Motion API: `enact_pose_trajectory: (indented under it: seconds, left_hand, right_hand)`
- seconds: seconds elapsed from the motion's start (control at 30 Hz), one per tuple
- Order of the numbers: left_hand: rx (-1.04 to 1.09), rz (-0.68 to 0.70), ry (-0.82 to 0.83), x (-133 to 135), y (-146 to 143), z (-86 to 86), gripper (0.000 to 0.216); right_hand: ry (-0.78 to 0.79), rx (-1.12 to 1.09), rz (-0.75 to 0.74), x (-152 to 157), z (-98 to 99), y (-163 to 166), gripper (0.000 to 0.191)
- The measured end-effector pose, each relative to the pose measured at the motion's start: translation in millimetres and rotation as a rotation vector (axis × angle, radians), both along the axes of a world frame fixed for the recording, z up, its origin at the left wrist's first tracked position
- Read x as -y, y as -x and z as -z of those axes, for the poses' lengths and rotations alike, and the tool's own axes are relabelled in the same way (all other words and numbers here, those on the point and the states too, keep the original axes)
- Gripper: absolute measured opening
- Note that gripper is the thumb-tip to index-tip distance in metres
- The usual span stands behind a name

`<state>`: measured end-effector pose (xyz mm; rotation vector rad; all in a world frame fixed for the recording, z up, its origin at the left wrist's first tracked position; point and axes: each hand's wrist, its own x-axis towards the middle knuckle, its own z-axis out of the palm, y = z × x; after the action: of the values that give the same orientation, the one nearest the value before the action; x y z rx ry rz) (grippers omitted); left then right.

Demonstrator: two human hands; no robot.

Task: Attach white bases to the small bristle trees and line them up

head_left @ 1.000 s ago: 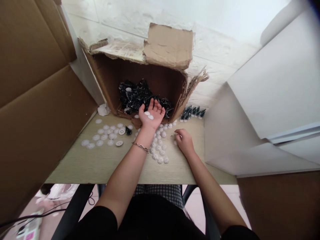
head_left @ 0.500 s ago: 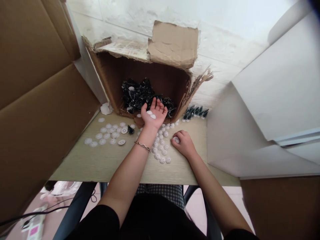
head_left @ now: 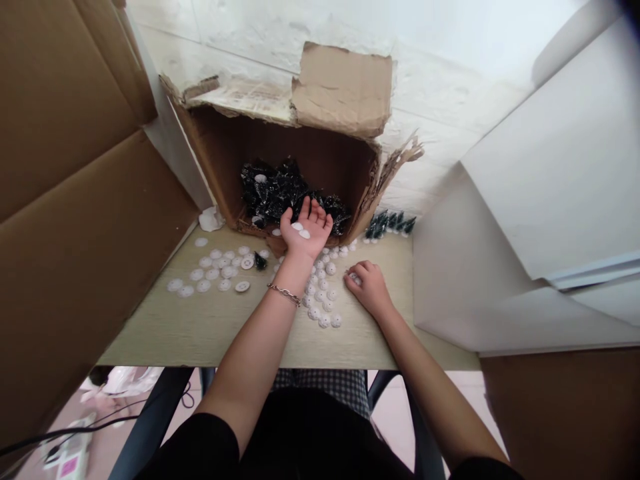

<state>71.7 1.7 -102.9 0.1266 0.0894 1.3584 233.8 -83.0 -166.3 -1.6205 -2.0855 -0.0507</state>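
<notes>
Cardboard box [head_left: 320, 153] behind left hand [head_left: 311, 241], forearm [head_left: 253, 343] between scattered white discs [head_left: 213, 274].

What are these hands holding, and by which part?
Two white discs lie loose on the left hand's open palm. The right hand curls around another disc, apparently by its edge.

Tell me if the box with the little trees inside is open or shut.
Open. The box faces you with its front uncovered, and dark little trees show inside, behind your left hand.
</notes>
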Motion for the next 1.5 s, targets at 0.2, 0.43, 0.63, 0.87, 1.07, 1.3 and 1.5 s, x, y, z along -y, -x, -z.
enact_pose_trajectory:
  seconds: [0.2, 0.43, 0.63, 0.87, 1.07, 1.3, 1.5]
  left_hand:
    - [-0.012, -0.004, 0.013, 0.3, -0.2, -1.3, 0.035]
    - [-0.023, -0.008, 0.01, 0.5, -1.4, -0.5, 0.035]
    - [-0.013, 0.006, 0.005, 0.6, -1.3, 0.0, 0.035]
    - [-0.031, -0.019, 0.015, 1.9, -3.3, -1.3, 0.036]
    - [0.0, 0.009, -0.008, -0.2, -4.5, 2.4, 0.035]
    - [-0.018, 0.027, 0.007, 3.6, -3.4, -1.2, 0.035]
    - [-0.008, 0.03, -0.017, 5.4, -5.0, -4.2, 0.032]
  right_hand:
    - [-0.023, -0.009, 0.0, -0.7, 0.0, -0.3, 0.009]
    - [-0.009, -0.082, 0.031, 2.3, -3.7, 0.5, 0.003]
    - [-0.038, -0.069, 0.045, 3.4, -4.3, 0.6, 0.004]
    - [-0.058, -0.04, 0.07, -0.2, -5.1, 1.7, 0.011]
    - [-0.137, -0.14, 0.129, -3.8, -4.2, -0.7, 0.013]
    - [-0.264, -0.323, 0.095, -4.0, -30.0, 22.1, 0.016]
    - [-0.352, -0.277, -0.104, -32.5, -65.4, 75.5, 0.016]
